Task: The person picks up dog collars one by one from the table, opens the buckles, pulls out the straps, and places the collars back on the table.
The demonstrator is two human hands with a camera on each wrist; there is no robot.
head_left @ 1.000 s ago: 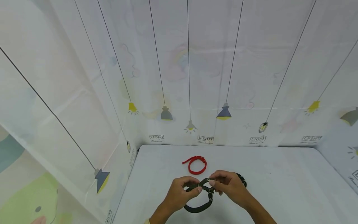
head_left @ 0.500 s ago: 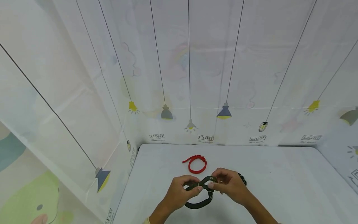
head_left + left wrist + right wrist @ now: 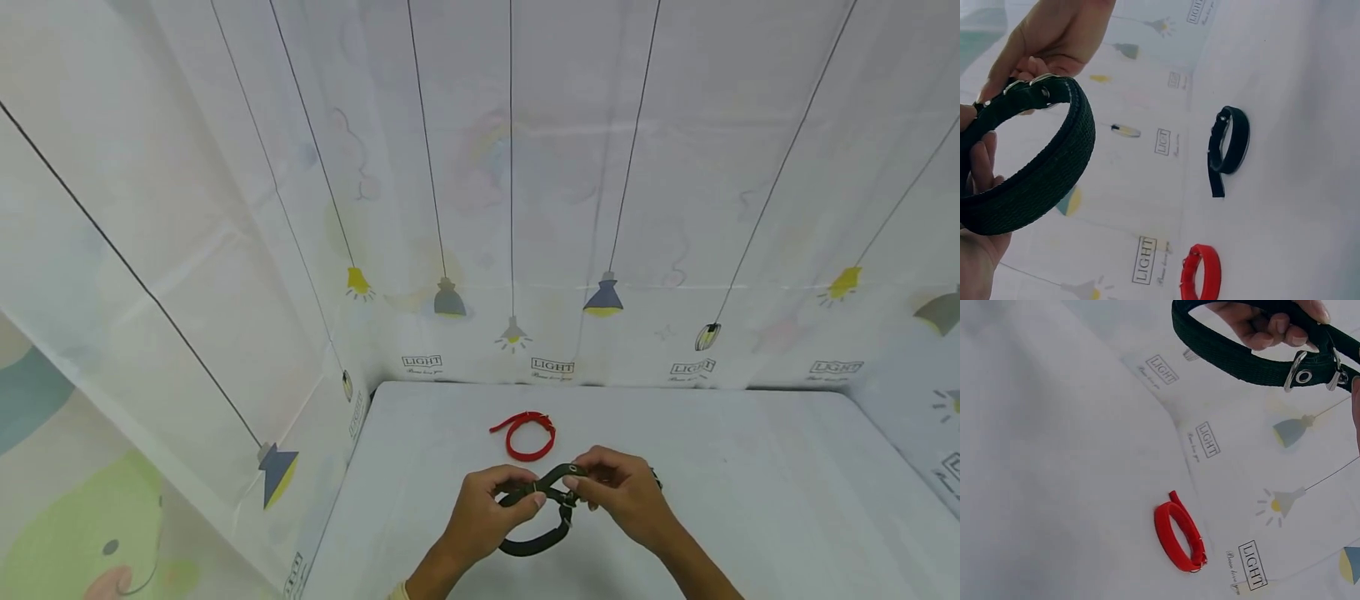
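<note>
A dark green collar [image 3: 534, 546], looped and fastened through a metal buckle [image 3: 1295, 372], is held up between both hands. On its left side my left hand [image 3: 483, 510] pinches the crossing straps between thumb and fingers. Opposite, my right hand [image 3: 628, 502] pinches the strap close to a metal eyelet [image 3: 573, 469] and the buckle. The lower padded part of the loop hangs free below the hands. Fingers partly hide where the strap runs through the hardware.
A red collar [image 3: 531, 456] lies coiled on the white table [image 3: 765, 500] beyond the hands. To its right lies a black collar [image 3: 1235, 140], mostly hidden behind my right hand in the head view. Patterned wall sheeting [image 3: 675, 208] borders the table's back and sides.
My right hand has shifted slightly up and right with the strap end, covering more of the black collar. My left hand keeps its pinch, nearly still.
</note>
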